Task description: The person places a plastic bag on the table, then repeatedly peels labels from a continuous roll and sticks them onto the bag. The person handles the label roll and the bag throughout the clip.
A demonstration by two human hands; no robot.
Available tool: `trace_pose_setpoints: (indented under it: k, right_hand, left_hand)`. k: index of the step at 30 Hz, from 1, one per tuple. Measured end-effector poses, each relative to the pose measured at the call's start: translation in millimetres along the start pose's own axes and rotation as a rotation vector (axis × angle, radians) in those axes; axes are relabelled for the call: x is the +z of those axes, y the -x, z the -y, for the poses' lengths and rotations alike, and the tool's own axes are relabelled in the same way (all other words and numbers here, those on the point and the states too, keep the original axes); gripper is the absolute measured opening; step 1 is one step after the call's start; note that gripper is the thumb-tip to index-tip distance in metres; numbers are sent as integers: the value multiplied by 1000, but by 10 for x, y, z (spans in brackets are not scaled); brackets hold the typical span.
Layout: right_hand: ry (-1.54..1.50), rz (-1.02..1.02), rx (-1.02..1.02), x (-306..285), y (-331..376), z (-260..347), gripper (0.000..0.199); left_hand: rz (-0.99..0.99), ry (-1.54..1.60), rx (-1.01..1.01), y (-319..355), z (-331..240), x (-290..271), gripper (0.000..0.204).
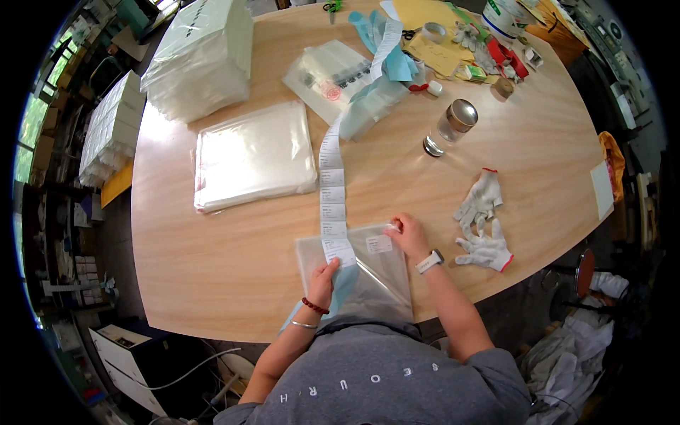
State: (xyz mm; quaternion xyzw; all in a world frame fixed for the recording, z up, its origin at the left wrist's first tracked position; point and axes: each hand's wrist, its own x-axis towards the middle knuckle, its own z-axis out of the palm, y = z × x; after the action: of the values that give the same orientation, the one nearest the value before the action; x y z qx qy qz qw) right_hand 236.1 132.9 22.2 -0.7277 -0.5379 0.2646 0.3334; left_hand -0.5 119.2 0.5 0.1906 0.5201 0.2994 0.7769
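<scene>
My left hand (323,283) grips the near end of a long strip of white labels (332,195), thumb on top. The strip runs up the table, and its bare blue backing (345,285) hangs below the hand. Beneath lies a clear plastic bag (386,283) at the table's near edge. A single white label (379,244) sits on the bag near its upper right corner. Beside that label, my right hand (409,235) pinches the bag's upper right corner between thumb and fingers.
A flat stack of clear bags (255,157) lies to the left, with a tall bagged pile (202,60) behind it. White gloves (484,244) and a glass bottle (450,127) stand right. Further back are a printed bag (329,78), a tape roll (433,32) and a white bucket (504,19).
</scene>
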Motion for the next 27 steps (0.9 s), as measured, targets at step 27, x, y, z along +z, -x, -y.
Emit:
trace_pose_setpoints:
  k: [27]
  right_hand:
    - [-667,252,110,284,754,246,16]
  left_hand:
    - [299,-137,190,210,-79,274,25]
